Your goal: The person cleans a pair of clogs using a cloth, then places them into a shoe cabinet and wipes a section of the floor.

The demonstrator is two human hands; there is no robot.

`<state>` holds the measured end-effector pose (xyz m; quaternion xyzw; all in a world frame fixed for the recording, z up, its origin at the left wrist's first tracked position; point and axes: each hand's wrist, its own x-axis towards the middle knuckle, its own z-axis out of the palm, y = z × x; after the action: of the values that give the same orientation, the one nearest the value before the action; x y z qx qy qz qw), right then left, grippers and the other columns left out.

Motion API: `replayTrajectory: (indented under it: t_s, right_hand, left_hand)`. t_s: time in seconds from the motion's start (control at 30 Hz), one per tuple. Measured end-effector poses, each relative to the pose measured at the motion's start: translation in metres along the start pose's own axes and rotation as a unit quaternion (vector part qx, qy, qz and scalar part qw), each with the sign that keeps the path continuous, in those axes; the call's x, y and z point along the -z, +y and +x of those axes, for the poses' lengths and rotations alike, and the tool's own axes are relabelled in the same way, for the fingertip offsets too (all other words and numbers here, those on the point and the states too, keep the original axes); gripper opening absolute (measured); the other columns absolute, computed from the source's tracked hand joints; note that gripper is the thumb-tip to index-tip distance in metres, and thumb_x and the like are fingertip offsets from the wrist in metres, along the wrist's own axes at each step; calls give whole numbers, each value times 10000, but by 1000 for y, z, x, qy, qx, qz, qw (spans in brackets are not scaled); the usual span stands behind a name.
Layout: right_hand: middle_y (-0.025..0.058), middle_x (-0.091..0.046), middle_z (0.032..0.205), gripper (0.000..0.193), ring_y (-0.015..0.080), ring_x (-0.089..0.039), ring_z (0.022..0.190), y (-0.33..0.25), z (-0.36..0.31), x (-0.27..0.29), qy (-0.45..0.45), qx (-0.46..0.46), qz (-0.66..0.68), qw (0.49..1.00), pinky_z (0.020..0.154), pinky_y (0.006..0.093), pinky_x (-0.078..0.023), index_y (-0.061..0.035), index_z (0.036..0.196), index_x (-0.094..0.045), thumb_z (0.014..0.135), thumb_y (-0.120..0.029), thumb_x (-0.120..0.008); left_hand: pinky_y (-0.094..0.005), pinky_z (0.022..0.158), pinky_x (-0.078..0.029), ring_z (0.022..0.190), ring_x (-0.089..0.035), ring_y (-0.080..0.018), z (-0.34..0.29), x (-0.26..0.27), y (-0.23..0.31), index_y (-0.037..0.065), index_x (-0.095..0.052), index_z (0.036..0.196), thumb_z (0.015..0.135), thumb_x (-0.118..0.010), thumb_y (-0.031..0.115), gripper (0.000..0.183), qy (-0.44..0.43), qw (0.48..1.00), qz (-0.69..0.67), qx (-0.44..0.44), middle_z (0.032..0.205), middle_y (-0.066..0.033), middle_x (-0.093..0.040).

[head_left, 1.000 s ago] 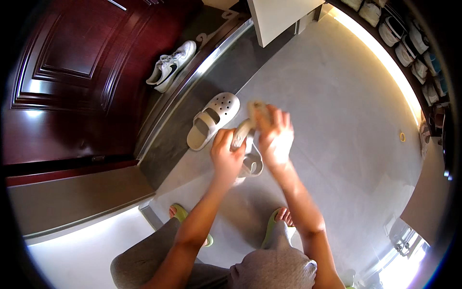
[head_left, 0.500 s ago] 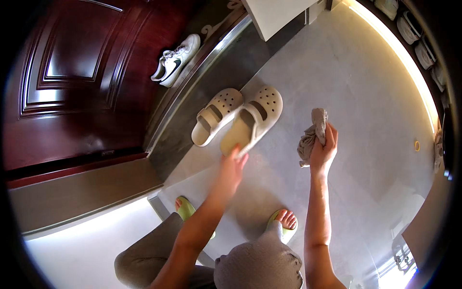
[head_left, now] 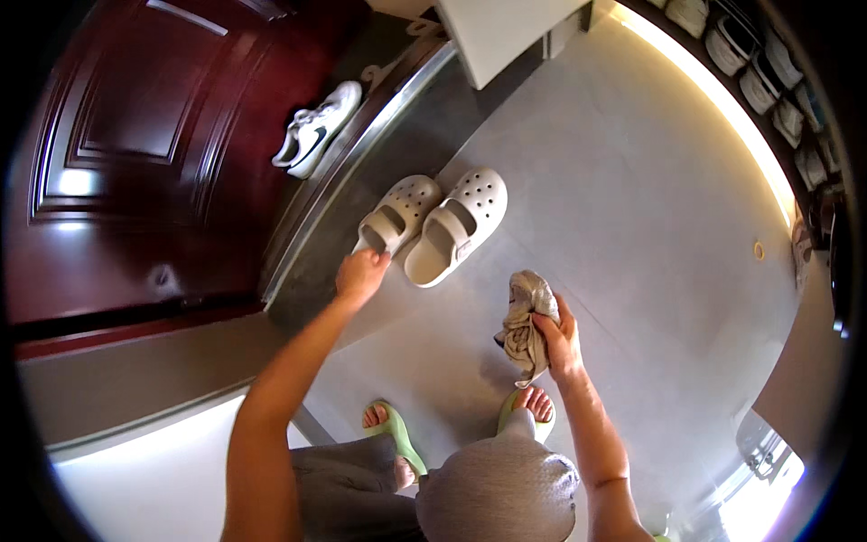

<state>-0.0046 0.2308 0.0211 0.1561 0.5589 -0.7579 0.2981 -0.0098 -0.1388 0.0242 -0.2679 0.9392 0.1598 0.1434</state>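
My left hand (head_left: 363,274) at the heel of a beige perforated clog (head_left: 383,228), grip I cannot tell, its matching clog (head_left: 449,226) just beside, my right hand (head_left: 561,341) clutching a crumpled taupe cloth (head_left: 526,323), white laced sneaker (head_left: 322,132) beyond metal-edged sill (head_left: 411,95)

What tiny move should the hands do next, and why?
Probably lift the left clog toward the cloth: the left hand is at its heel, the right hand holds the cloth, and the right clog stands free of both hands.
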Motion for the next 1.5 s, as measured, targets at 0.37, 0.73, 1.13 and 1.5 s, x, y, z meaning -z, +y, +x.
replayTrajectory:
  t_s: [0.37, 0.73, 1.13, 1.5]
  right_hand:
    - [139, -597, 1211, 547, 241, -543, 1138, -38, -41, -77, -154, -66, -69, 983, 1012, 363, -407, -107, 1349, -462, 846, -234, -638]
    - [215, -663, 1160, 821, 342, -643, 1065, -11, -17, -176, -185, -70, -532, 823, 936, 392, -492, -92, 1506, -296, 815, -334, -668]
    - [157, -608, 1117, 682, 218, -604, 954, 81, 82, -191, 54, -59, -114, 990, 795, 355, -530, -130, 1501, -319, 877, -176, -590]
    - [238, -566, 1191, 601, 362, -559, 1076, 103, 48, -156, 202, 168, -183, 947, 943, 460, -451, -89, 1396, -392, 853, -213, -618]
  left_hand:
    - [-421, 661, -491, 727, -635, -292, 40, -43, -39, 39, -591, 851, 776, -773, 325, 347, -4, 966, -193, -171, 788, -107, -648]
    - [-328, 542, -417, 573, -534, -157, -12, -18, -101, 26, -548, 856, 913, -642, 163, 176, -2, 886, -428, -177, 650, -60, -566]
    - [-342, 592, -430, 637, -553, -205, -57, -13, -131, -4, -524, 855, 915, -644, 182, 229, 58, 918, -360, -157, 724, -106, -579]
    - [-449, 1004, -404, 1153, -526, -409, -44, -66, -50, -66, -557, 1201, 870, -660, 174, 422, 165, 931, -217, -241, 1167, -256, -570]
